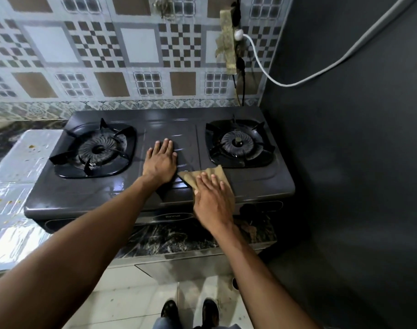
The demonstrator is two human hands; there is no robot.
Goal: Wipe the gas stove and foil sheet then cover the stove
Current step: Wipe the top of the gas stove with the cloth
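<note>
Shoes [189,312] on pale floor tiles [122,293] at bottom edge. Both bare arms reach forward over the marbled dark surface [179,238]. Right hand [213,200] lies flat, fingers spread, pressing a tan cloth [208,178] onto the front middle of the stove [103,193]; no closed grip, palm down on the cloth. Left hand [161,161] flat, fingers together, resting bare on the stove's centre panel, just left of the cloth, holding nothing. Stove is dark grey, two burners: left burner [96,150] with its pot stand, right burner [238,144] just beyond the cloth. Foil sheet [20,176] covers the surface left of the stove, touching its side, with small yellow food specks. Behind, patterned wall tiles [131,55] in brown, white and grey checks. A taped power strip [227,41] hangs on the wall above the right burner, white cable [321,72] running off right across a plain dark wall [357,162].
</note>
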